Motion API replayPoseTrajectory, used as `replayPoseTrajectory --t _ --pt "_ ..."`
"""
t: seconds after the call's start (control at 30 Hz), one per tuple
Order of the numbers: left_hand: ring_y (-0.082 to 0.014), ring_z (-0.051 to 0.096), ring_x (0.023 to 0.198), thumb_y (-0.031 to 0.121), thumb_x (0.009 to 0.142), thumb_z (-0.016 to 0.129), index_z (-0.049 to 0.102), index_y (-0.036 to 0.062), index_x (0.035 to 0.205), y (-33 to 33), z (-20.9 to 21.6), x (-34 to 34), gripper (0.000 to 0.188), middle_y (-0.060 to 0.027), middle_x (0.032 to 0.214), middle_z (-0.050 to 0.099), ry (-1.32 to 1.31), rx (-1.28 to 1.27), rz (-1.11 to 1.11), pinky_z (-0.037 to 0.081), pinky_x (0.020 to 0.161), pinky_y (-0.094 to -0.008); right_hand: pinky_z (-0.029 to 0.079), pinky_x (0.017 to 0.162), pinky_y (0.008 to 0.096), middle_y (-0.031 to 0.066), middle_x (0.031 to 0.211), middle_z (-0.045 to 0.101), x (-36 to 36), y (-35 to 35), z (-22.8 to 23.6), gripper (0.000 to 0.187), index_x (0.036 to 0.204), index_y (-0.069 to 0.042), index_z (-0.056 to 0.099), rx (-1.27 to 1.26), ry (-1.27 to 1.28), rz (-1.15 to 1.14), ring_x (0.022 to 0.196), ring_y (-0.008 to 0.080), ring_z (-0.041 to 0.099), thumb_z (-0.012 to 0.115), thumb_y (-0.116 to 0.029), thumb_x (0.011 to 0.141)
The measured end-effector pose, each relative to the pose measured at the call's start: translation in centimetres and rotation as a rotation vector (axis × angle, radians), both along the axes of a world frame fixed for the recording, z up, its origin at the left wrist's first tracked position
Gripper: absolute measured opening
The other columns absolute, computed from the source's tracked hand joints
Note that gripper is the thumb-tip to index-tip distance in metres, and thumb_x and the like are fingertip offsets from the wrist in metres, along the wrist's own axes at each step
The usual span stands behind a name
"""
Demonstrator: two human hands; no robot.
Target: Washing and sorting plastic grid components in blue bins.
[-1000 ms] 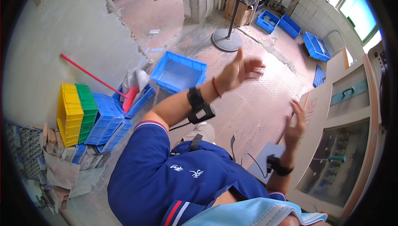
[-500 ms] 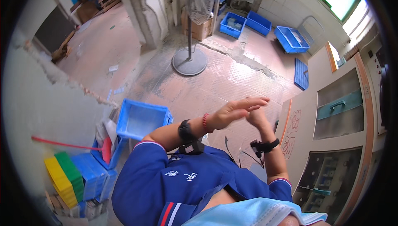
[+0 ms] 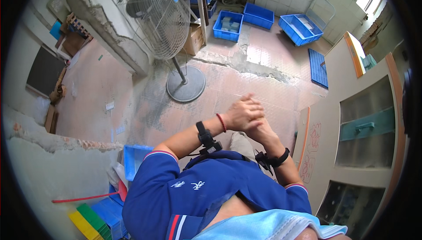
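A: Status on the hands?

B: Left hand (image 3: pixel 241 113) and right hand (image 3: pixel 259 128) are pressed together in front of the chest, left lying over right. Left fingers (image 3: pixel 251 104) are curled closed around the right hand. Right fingers are mostly covered, so I can't tell how they sit. Neither hand holds an object.

A: What's on the wrists?

B: Black strap (image 3: pixel 205 135) with a small unit on the left forearm, red band (image 3: pixel 221 122) next to it. Second black strap (image 3: pixel 277 158) on the right wrist, with a thin cable hanging near it.

A: Surroundings?

B: Standing on a worn tiled floor (image 3: pixel 268 86). Pedestal fan (image 3: pixel 169 18) ahead, its round base (image 3: pixel 185 89) near. Blue crates (image 3: pixel 228 25) well apart by the far wall. Grey cabinet (image 3: pixel 360 130) just beside the right arm. Another blue crate (image 3: pixel 134 158) low on the left, beside the left elbow.

A: Risks?

B: My read: the right elbow is close to the cabinet edge, so a wide swing could knock it. The loose cable could snag on a strap or the sleeve if the hands pull apart fast. The fan base and the low crate are trip points if the person steps without looking down.
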State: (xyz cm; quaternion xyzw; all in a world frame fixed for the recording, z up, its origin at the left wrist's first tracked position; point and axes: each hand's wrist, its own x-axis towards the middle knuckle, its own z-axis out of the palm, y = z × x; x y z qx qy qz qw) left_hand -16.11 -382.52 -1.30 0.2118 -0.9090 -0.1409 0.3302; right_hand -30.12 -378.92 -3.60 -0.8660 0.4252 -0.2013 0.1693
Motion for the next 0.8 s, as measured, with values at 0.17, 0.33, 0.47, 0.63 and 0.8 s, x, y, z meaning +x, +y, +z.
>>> replayPoseTrajectory --t 0.17,0.33,0.47,0.63,0.8 --pt "-0.0245 0.055 0.105 0.029 0.084 0.055 0.064 0.0063 0.097 -13.2 -5.3 3.5 0.028 -0.0124 0.105 0.063 -0.171 0.139 0.496 0.035 0.097 -0.0421 0.043 0.09 0.0387 0.0162 0.119 0.052 -4.7 -10.3 2.5 0.04 0.108 -0.004 0.056 -0.201 -0.118 -0.012 0.104 0.0312 0.054 0.068 -0.008 0.07" --pt "-0.0296 0.063 0.081 0.031 0.082 0.059 0.067 0.0037 0.087 -19.4 -8.5 5.1 0.029 -0.017 0.088 0.064 -0.11 0.462 0.538 0.049 0.07 -0.0355 0.046 0.079 0.0394 0.0111 0.098 0.061 -10.1 -21.2 1.8 0.015 0.09 -0.006 0.062 -0.101 -0.335 -0.227 0.084 0.0286 0.061 0.064 -0.006 0.075" --pt "-0.0301 0.058 0.052 0.032 0.08 0.064 0.065 0.0023 0.071 -23.5 -9.2 3.5 0.031 -0.0143 0.061 0.061 -0.055 0.625 0.667 0.046 0.05 -0.0357 0.043 0.069 0.0353 0.0071 0.069 0.06 -12.7 -28.2 0.1 0.004 0.077 -0.008 0.064 -0.097 -0.16 -0.132 0.069 0.0245 0.058 0.063 -0.012 0.078" --pt "-0.0302 0.052 0.042 0.056 0.08 0.055 0.054 0.0041 0.045 -32.6 -9.5 1.4 0.063 -0.0151 0.046 0.05 -0.155 0.524 0.761 0.04 0.043 -0.0374 0.043 0.071 0.0343 0.0038 0.063 0.06 -14.4 -37.1 -1.4 0.009 0.072 -0.009 0.063 -0.093 -0.226 -0.125 0.064 0.0223 0.059 0.068 -0.015 0.075" --pt "-0.0262 0.057 0.054 0.061 0.083 0.047 0.058 0.006 0.049 -45.9 -9.8 0.3 0.065 -0.0142 0.055 0.056 -0.3 0.859 0.773 0.042 0.049 -0.0331 0.042 0.071 0.0322 0.003 0.066 0.061 -17.0 -48.0 -1.4 0.014 0.073 -0.008 0.063 0.011 -0.196 -0.247 0.062 0.0184 0.059 0.072 -0.019 0.073"
